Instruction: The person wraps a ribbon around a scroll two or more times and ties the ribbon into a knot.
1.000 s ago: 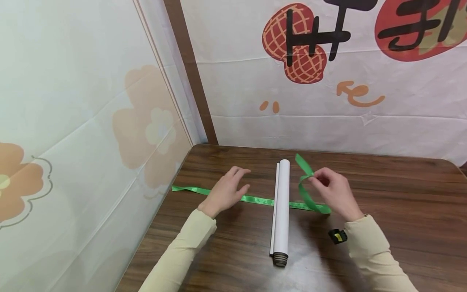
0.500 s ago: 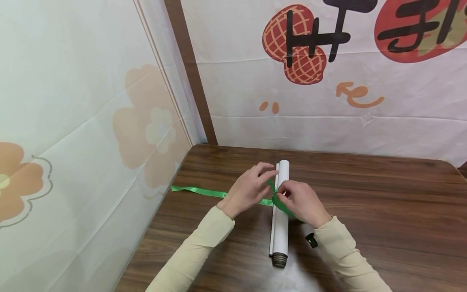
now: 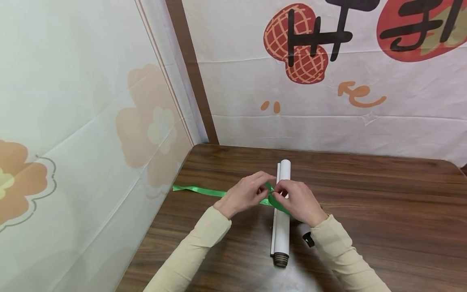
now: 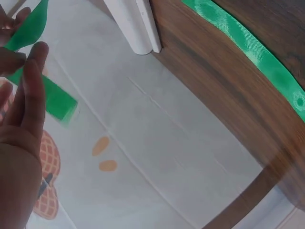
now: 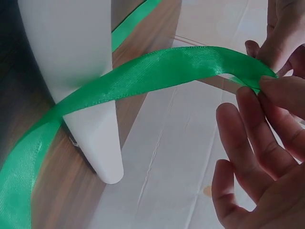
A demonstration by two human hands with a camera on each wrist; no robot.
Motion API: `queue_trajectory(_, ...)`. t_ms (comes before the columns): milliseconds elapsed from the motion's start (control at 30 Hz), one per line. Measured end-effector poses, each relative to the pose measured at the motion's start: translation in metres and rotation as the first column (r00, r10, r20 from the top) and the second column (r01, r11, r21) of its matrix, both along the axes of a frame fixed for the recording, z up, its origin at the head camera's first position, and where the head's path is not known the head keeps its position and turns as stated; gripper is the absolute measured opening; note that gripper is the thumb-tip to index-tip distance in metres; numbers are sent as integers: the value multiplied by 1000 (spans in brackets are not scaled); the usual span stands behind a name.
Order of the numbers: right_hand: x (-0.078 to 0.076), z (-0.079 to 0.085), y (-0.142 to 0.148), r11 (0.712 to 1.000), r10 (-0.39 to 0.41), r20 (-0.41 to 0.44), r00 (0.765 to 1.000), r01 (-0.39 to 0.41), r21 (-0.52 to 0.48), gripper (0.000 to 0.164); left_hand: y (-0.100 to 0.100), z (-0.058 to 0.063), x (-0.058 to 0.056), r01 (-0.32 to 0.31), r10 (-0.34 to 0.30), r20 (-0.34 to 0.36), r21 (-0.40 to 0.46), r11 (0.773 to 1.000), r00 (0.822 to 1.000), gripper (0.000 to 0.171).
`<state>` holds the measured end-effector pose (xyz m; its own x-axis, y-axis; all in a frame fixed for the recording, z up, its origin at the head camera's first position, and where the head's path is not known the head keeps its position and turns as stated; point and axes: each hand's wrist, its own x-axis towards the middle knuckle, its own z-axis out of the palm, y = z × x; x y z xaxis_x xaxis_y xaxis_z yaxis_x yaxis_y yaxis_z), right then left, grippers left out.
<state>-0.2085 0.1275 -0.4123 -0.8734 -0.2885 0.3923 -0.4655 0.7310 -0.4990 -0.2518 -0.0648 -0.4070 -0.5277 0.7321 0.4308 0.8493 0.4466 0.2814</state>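
Observation:
A long green satin ribbon (image 3: 206, 191) runs left to right under a white paper roll (image 3: 281, 233) on the table, its right part brought back over the top of the roll. My right hand (image 3: 300, 201) pinches this part between thumb and fingertip; in the right wrist view the ribbon (image 5: 157, 74) arches across the roll (image 5: 95, 138) to that pinch. Close beside it, my left hand (image 3: 243, 194) has its thumb and fingers at the same ribbon, near the end. In the left wrist view, the ribbon's end (image 4: 59, 100) sticks out past the left fingers (image 4: 34, 90).
A brown wood-grain table (image 3: 383, 211) carries the roll and ribbon. A thin white strip lies along the roll's left side. A printed cloth (image 3: 233, 89) hangs behind the table, and another patterned cloth (image 3: 91, 142) hangs at the left.
My right hand has moved left, carrying the ribbon's right end over the roll. My left hand has come right to meet it, and its fingers have closed in on the ribbon.

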Motion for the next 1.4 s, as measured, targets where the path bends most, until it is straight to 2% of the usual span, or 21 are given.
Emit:
queue_trajectory(100, 0, -2, 2, 1000, -4, 13, 1000, 4, -3, 8, -3, -1, -1, -32, 32, -4, -11, 999, 999, 13)
queue_trajectory(200, -1, -6, 8, 1000, -25, 35, 999, 25, 3, 8, -10, -3, -5, -116, 115, -30, -22, 993, 993, 8)
queue_trajectory(433, -1, -16, 33, 997, -80, 133, 988, 77, 32, 5, -46, -15, -24, -312, 311, -35, -13, 950, 950, 8)
queue_trajectory(633, 1, -25, 57, 991, -127, 183, 975, 119, 55, 5, -81, -26, -38, -452, 452, -15, -27, 892, 892, 2)
queue_trajectory(833, 3, -34, 68, 988, -141, 199, 970, 125, 92, 6, -106, -38, -45, -585, 592, 47, -105, 804, 805, 24)
queue_trajectory(900, 3, -36, 69, 989, -129, 189, 973, 111, 100, 7, -111, -41, -47, -608, 619, 71, -136, 782, 782, 27)
queue_trajectory(1100, 4, -41, 67, 992, -97, 185, 978, 79, 101, 5, -120, -48, -50, -635, 656, 86, -184, 750, 750, 29)
queue_trajectory(1267, 3, -44, 63, 994, -60, 174, 983, 43, 99, 3, -127, -50, -51, -659, 697, 121, -244, 711, 707, 38)
queue_trajectory(1400, 4, -44, 55, 998, 1, 169, 986, -12, 64, 18, -132, -52, -52, -663, 722, 149, -306, 683, 675, 46)
